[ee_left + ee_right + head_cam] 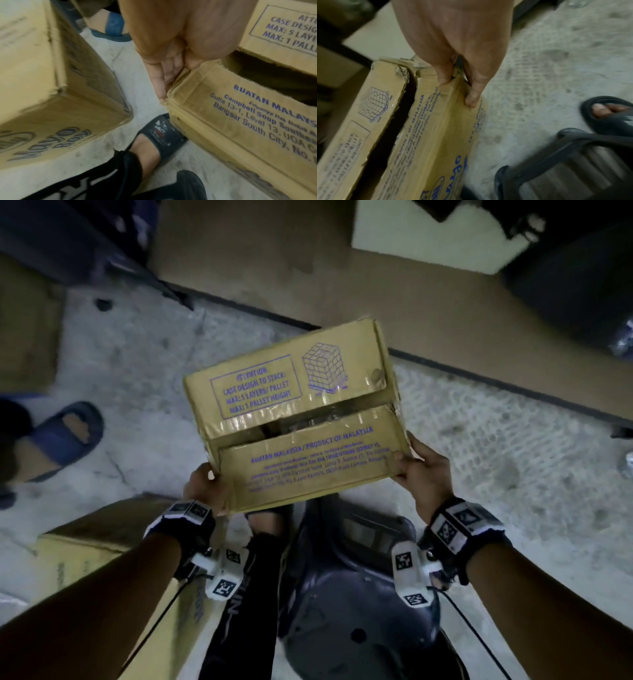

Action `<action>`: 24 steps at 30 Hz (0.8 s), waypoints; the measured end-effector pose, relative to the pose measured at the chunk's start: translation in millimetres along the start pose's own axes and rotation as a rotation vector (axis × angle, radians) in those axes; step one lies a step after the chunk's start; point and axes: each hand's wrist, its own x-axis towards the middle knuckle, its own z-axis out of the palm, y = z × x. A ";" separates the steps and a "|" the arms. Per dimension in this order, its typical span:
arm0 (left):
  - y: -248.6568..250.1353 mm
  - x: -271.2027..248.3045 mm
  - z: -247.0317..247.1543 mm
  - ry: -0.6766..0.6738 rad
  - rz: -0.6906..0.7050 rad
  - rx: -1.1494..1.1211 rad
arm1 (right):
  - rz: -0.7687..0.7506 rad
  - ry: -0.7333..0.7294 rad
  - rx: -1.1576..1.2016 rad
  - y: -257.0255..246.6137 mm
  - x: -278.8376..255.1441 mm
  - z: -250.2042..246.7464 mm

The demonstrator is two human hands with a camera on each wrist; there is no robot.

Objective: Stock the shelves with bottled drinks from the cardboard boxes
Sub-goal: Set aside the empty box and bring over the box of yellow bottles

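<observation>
A yellow-brown cardboard box with blue print hangs above the floor, its taped top flaps split along a dark gap. My left hand grips its near left corner, thumb on the top flap and fingers down the side, as the left wrist view shows. At the near right corner my right hand holds the box the same way, thumb on top and fingers along the side. What the box contains stays hidden.
A second cardboard box stands on the grey floor at my lower left. A dark plastic stool sits beneath me by my sandalled foot. Another person's blue sandal is at the left. Dark shelving and a wooden board lie ahead.
</observation>
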 end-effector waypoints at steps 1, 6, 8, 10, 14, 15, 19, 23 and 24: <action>-15.9 2.3 -10.1 0.019 -0.027 -0.053 | -0.039 -0.043 -0.059 -10.0 -3.1 20.7; -78.2 17.3 -41.9 -0.069 -0.301 -0.496 | -0.284 -0.216 -0.273 -53.5 -1.5 130.9; -98.4 23.6 -50.1 -0.191 -0.415 -0.878 | -0.405 -0.197 -0.405 -65.6 3.8 175.2; -115.2 27.6 -59.8 -0.201 -0.461 -1.165 | -0.494 -0.112 -0.495 -72.8 9.8 209.1; -140.9 15.1 -81.3 -0.103 -0.389 -1.318 | -0.506 -0.016 -0.654 -72.1 -6.7 256.1; -150.5 8.8 -86.0 -0.051 -0.363 -1.285 | -0.525 -0.056 -0.754 -65.3 -13.8 264.5; -206.0 -10.3 -89.8 0.158 -0.359 -1.083 | -0.601 -0.399 -1.161 -25.0 -60.7 301.2; -272.3 -30.6 -71.2 0.268 -0.490 -0.958 | -0.586 -0.755 -1.406 25.3 -110.9 342.7; -287.8 -37.3 -65.2 0.275 -0.529 -0.915 | -0.601 -0.835 -1.455 38.6 -123.5 350.8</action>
